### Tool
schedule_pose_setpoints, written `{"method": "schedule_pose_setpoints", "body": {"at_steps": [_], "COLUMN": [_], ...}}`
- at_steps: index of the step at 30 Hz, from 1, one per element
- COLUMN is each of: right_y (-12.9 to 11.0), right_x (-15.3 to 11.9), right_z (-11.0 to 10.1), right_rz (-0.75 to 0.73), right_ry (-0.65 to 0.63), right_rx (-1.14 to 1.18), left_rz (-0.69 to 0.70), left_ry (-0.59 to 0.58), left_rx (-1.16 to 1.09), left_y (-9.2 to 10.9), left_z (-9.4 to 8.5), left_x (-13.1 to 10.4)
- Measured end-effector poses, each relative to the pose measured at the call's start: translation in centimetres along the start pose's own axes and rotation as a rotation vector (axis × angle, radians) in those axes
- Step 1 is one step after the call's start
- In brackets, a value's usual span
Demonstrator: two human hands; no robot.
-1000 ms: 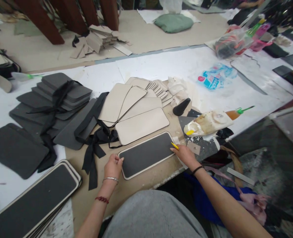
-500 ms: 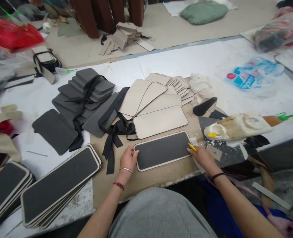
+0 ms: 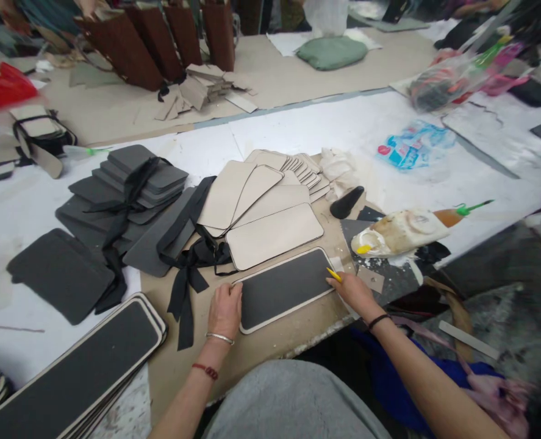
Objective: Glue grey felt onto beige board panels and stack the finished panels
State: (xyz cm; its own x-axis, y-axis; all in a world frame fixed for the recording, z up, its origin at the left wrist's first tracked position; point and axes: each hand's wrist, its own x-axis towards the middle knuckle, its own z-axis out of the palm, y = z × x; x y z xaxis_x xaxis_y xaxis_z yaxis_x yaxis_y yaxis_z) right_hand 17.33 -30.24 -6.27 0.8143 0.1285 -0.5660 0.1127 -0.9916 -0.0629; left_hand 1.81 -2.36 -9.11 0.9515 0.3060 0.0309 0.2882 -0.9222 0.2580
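Note:
A dark grey rounded panel with a cream border (image 3: 283, 289) lies in front of me on the brown board (image 3: 252, 353). At its left end my left hand (image 3: 224, 312) is closed, fingers curled against the edge. My right hand (image 3: 355, 294) pinches a thin yellow stick (image 3: 333, 274) by the panel's right end; its fingertips are at the border there. Just behind the panel rests a cream rounded piece (image 3: 277, 236), in front of a fan of similar cream pieces (image 3: 243, 192). A black ribbon (image 3: 188, 286) trails down to the left of them.
Dark grey pieces (image 3: 64, 274) and a tied stack (image 3: 137, 171) sit to the left. Bordered panels (image 3: 78, 372) are piled front left. A white-smeared container (image 3: 402, 231) with another yellow tip lies at right, near a black tapered object (image 3: 347, 202). Brown bags (image 3: 133, 49) stand behind.
The view has swung right, so everything sits further left in the picture. My left hand has curled over the panel's left end, its thumb less visible. The right hand keeps the yellow stick.

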Motion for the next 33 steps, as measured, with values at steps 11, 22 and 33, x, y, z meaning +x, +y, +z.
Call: {"method": "schedule_pose_setpoints", "body": {"at_steps": [11,22,33], "right_y": [-0.2,-0.1,-0.3], "right_x": [-0.4,-0.4,-0.4], "right_z": [-0.7,-0.8,-1.0], "right_rz": [0.021,0.018,0.013], "right_ry": [-0.008,-0.02,-0.038], "right_rx": [0.081,0.07,0.004], "left_rz": [0.245,0.168,0.42], "left_ry": [0.011,-0.028,-0.027], "left_rx": [0.093,0.173,0.028], "left_y": [1.9,3.4,2.6], "left_z": [0.7,1.5,2.8], "left_x": [-0.4,-0.9,-0.1]}}
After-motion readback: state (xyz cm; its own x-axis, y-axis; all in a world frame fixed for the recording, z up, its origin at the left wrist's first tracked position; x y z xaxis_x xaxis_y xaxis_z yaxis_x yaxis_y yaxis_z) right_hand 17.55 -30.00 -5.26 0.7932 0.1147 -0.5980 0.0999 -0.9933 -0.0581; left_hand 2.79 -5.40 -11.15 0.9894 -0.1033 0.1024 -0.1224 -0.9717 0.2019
